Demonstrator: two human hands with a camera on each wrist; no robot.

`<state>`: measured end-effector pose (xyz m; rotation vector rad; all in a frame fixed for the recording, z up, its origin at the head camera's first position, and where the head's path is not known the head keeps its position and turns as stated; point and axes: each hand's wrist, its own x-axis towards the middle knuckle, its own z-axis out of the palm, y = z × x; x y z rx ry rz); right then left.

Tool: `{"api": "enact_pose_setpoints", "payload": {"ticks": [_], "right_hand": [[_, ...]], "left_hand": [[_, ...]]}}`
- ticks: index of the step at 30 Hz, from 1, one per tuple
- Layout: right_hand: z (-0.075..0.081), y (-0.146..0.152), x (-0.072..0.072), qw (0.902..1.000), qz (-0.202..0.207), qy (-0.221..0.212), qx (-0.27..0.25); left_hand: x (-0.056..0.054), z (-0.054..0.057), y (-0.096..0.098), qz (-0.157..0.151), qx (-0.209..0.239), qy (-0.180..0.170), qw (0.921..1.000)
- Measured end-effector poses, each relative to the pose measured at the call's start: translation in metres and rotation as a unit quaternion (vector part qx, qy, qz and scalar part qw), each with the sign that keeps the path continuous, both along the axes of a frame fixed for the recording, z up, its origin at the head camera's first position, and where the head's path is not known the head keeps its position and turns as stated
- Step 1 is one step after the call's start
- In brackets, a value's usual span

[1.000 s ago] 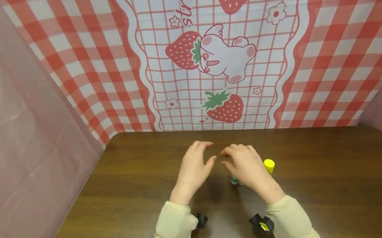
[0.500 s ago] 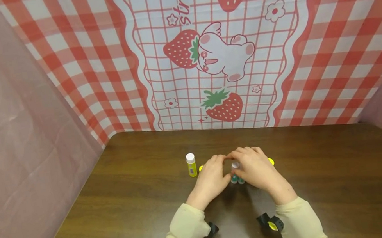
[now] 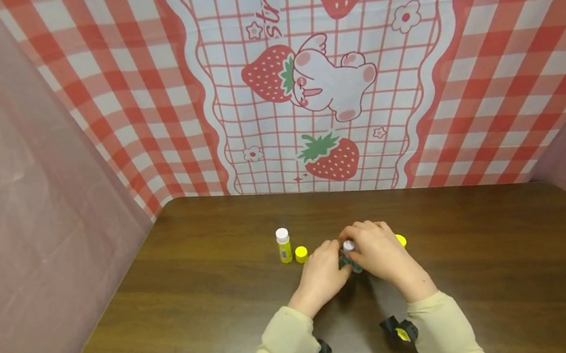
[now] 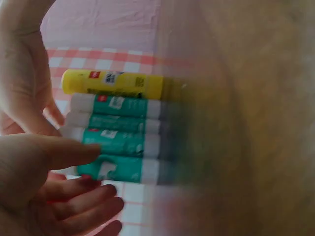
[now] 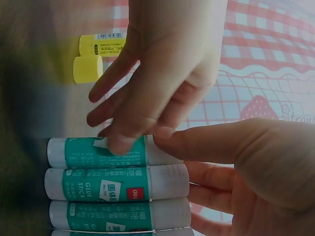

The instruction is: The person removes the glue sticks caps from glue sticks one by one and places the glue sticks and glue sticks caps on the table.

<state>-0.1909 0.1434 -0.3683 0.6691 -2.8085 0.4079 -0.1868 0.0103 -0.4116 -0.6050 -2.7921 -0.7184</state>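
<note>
Left hand shifted right | green glue sticks, axes vertical, caps up | both hands grasping them, fingers curled

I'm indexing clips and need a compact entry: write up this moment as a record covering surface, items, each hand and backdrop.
surface: brown table
main items: four green glue sticks, upright, side by side
beyond row's right end: yellow glue stick; contact unclear
left of left hand: white-capped yellow stick, upright; short yellow cylinder near it
left hand: thumb over the row's left end; grip unclear
right hand: at the row's white tops, fingers partly behind them; grip unclear
backdrop: red-and-white strawberry cloth
</note>
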Motion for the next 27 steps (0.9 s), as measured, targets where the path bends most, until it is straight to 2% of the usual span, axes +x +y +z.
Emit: {"api": "enact_pose_setpoints", "payload": {"ticks": [6, 13, 18, 27], "right_hand": [[-0.003, 0.000, 0.000, 1.0000, -0.003, 0.007, -0.005], [0.002, 0.000, -0.001, 0.9993, -0.004, 0.030, -0.019], [0.005, 0.001, 0.001, 0.9990, 0.000, 0.032, -0.030], [0.012, 0.003, 0.002, 0.9988, 0.007, 0.034, -0.034]], "left_hand": [[0.002, -0.007, 0.005, 0.033, 0.052, 0.004, 0.9981], [0.000, -0.004, 0.004, 0.050, 0.088, 0.024, 0.9945], [-0.002, 0.000, 0.002, 0.047, 0.106, 0.015, 0.9931], [-0.006, 0.001, -0.003, 0.025, 0.103, 0.009, 0.9943]]}}
